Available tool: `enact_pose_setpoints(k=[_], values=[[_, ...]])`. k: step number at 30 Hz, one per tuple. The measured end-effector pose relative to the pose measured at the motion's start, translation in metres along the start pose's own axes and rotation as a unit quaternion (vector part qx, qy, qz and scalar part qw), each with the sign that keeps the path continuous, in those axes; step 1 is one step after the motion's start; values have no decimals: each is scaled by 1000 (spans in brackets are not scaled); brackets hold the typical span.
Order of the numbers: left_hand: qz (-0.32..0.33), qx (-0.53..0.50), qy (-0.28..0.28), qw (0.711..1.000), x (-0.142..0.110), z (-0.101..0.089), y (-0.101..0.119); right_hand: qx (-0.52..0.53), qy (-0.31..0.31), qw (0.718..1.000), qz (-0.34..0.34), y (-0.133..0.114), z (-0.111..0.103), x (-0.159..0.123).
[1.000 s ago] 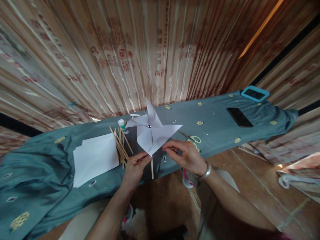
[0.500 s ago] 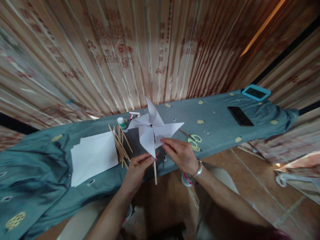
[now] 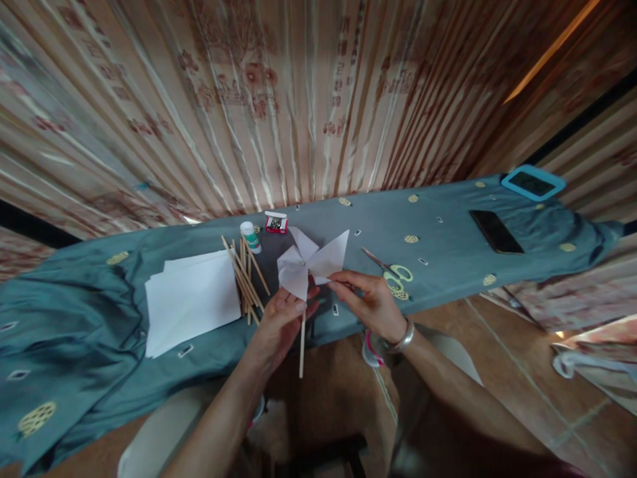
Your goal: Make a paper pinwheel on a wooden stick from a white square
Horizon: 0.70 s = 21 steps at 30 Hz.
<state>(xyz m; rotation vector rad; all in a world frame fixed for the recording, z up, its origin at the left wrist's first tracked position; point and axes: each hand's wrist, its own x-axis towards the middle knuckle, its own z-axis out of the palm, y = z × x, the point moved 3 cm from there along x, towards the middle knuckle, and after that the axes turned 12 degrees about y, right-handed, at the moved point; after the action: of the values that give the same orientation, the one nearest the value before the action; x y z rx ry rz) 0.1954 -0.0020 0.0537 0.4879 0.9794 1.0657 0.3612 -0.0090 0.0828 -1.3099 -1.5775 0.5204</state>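
A white paper pinwheel (image 3: 328,255) on a thin wooden stick (image 3: 302,345) is held over the near part of the table. My left hand (image 3: 281,322) grips the stick just under the paper blades, its fingers partly behind them. Pinched between the fingertips of my right hand (image 3: 371,299) is the edge of one blade, on the pinwheel's right side. The blades are tilted away, and the hub is partly covered by paper. Beyond the pinwheel lies a small open red box (image 3: 276,224) with small metal pieces. Scissors with light green handles (image 3: 395,275) rest to its right.
Left of my hands are a stack of white paper (image 3: 192,305), several wooden sticks (image 3: 247,279) and a white-and-green bottle (image 3: 250,237). A black phone (image 3: 496,232) and a blue-framed device (image 3: 533,182) lie far right on the cloth-covered table (image 3: 368,222). A curtain (image 3: 298,99) hangs behind.
The pinwheel has turned and tipped, so its blades stand differently and the hub is less visible. My right hand keeps its pinch on a blade. The view has shifted slightly, uncovering the red box.
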Motion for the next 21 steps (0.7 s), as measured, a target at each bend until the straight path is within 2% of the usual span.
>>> enact_pose_setpoints(k=[6,13,21], values=[[-5,-77,40,996,8,-4,2,13,-10,1000,26,6,2,1],[-28,-145,102,984,15,2,1,36,-19,999,6,9,3,3],[-67,-138,118,981,24,2,-11,-11,-31,999,37,10,4,6]])
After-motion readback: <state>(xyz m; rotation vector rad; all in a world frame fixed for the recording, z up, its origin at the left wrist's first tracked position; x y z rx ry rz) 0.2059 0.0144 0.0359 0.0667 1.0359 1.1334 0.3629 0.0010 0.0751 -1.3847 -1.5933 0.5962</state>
